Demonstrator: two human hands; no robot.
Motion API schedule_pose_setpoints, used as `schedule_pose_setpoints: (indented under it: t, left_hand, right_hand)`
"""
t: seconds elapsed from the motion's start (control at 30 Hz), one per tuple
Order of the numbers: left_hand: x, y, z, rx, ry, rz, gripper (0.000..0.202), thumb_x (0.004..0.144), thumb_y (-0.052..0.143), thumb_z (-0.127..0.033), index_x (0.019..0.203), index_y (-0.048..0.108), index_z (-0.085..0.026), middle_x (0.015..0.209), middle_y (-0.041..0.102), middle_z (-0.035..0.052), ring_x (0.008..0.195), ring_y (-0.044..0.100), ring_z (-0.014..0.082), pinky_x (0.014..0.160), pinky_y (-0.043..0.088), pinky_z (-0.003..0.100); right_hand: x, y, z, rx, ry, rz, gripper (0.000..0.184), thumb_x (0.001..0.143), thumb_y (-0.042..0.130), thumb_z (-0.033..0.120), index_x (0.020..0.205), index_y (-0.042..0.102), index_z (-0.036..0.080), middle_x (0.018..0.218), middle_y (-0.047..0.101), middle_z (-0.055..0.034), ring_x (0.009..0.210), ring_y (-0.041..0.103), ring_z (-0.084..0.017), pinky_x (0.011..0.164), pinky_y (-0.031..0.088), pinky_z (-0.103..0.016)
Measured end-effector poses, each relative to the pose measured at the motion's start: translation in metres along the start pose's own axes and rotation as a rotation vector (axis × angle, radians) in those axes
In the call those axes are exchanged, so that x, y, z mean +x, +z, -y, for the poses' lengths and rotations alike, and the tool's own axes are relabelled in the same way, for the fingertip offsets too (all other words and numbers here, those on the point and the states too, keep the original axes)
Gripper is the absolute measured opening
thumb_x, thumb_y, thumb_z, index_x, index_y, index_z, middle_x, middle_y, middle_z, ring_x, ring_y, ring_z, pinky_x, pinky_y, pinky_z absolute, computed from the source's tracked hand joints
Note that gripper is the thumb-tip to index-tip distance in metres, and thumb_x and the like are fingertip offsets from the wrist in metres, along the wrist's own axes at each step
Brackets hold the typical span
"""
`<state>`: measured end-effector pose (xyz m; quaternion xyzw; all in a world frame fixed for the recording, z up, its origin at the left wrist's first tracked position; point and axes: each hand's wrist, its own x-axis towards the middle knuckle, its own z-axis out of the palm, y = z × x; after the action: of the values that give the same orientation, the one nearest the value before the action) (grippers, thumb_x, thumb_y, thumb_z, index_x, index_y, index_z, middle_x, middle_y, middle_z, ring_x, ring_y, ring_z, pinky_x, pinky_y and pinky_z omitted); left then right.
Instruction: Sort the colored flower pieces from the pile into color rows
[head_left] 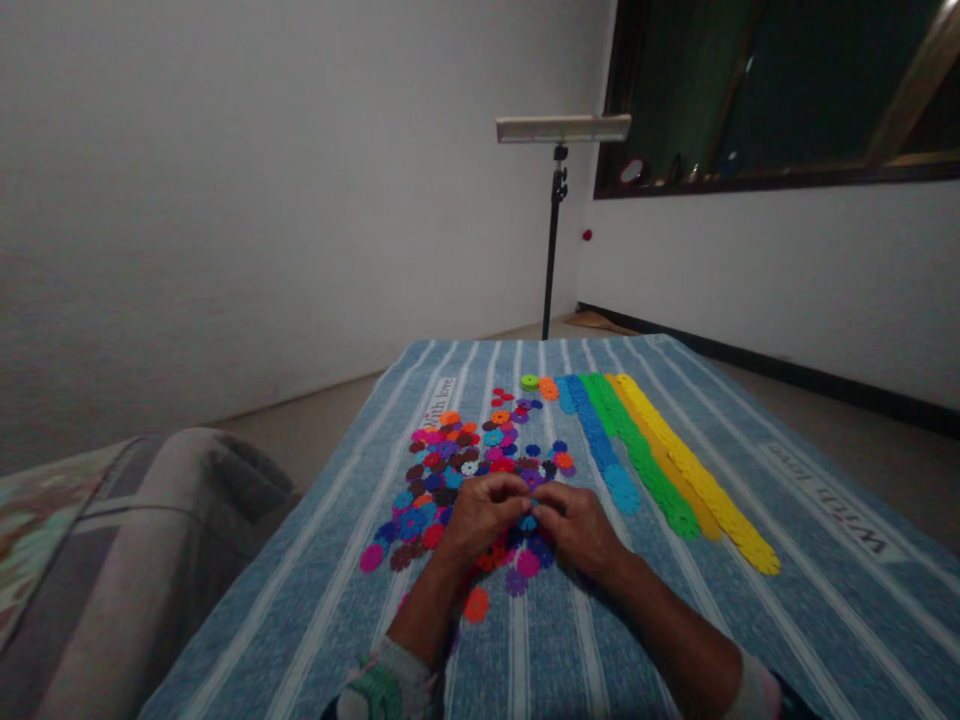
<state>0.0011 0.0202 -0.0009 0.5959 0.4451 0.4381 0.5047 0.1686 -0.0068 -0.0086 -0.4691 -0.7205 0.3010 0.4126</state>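
My left hand and my right hand meet over a heap of small flower-shaped plastic discs in many colours. Both hands have their fingers curled in a pinch around small blue discs held between them. To the right lie long joined rows of discs: a blue row, a green row, an orange row and a yellow row. All rest on a blue striped towel.
A single green disc and an orange one lie at the far end of the rows. A light stand stands by the wall behind. A rolled grey cushion lies at the left.
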Motion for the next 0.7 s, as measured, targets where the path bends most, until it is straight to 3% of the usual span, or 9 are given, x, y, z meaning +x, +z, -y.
schedule_pose_setpoints:
  t: [0.17, 0.3, 0.4, 0.57, 0.7]
  left_hand:
    - [0.001, 0.002, 0.000, 0.003, -0.026, -0.050, 0.021, 0.062, 0.075, -0.033, 0.072, 0.071, -0.015, 0.064, 0.067, 0.0016, 0.058, 0.059, 0.0128, 0.059, 0.048, 0.025]
    - [0.003, -0.002, 0.002, 0.076, -0.016, -0.124, 0.021, 0.064, 0.073, -0.036, 0.070, 0.070, -0.016, 0.063, 0.067, 0.0016, 0.058, 0.059, 0.0134, 0.058, 0.049, 0.026]
    - [0.005, -0.002, 0.004, 0.124, -0.005, -0.127, 0.020, 0.065, 0.070, -0.037, 0.067, 0.069, -0.017, 0.061, 0.065, 0.0012, 0.057, 0.058, 0.0131, 0.057, 0.048, 0.025]
    - [0.004, -0.001, 0.006, 0.153, -0.025, -0.091, 0.021, 0.067, 0.066, -0.037, 0.067, 0.068, -0.017, 0.058, 0.064, 0.0011, 0.054, 0.057, 0.0129, 0.054, 0.046, 0.024]
    - [0.003, -0.001, 0.005, 0.173, -0.031, -0.114, 0.021, 0.067, 0.066, -0.037, 0.066, 0.069, -0.017, 0.058, 0.064, 0.0006, 0.054, 0.057, 0.0124, 0.054, 0.046, 0.023]
  right_hand:
    - [-0.005, -0.042, -0.011, -0.046, 0.056, -0.016, 0.024, 0.083, 0.049, 0.023, 0.076, 0.072, 0.020, 0.073, 0.071, -0.0013, 0.071, 0.065, -0.016, 0.069, 0.049, -0.026]
    - [-0.011, -0.087, -0.035, -0.246, 0.070, -0.136, 0.025, 0.081, 0.051, 0.027, 0.078, 0.075, 0.021, 0.082, 0.074, -0.0044, 0.083, 0.069, -0.021, 0.078, 0.050, -0.032]
    - [-0.018, -0.109, -0.053, -0.353, 0.113, -0.108, 0.026, 0.084, 0.051, 0.028, 0.080, 0.076, 0.022, 0.085, 0.075, -0.0055, 0.084, 0.069, -0.023, 0.077, 0.049, -0.033]
    - [-0.022, -0.113, -0.064, -0.479, 0.110, -0.012, 0.025, 0.085, 0.051, 0.025, 0.081, 0.076, 0.024, 0.087, 0.075, -0.0045, 0.086, 0.068, -0.022, 0.077, 0.047, -0.031]
    - [-0.021, -0.111, -0.066, -0.605, 0.108, -0.007, 0.024, 0.086, 0.052, 0.025, 0.083, 0.076, 0.024, 0.088, 0.074, -0.0051, 0.087, 0.066, -0.020, 0.076, 0.045, -0.029]
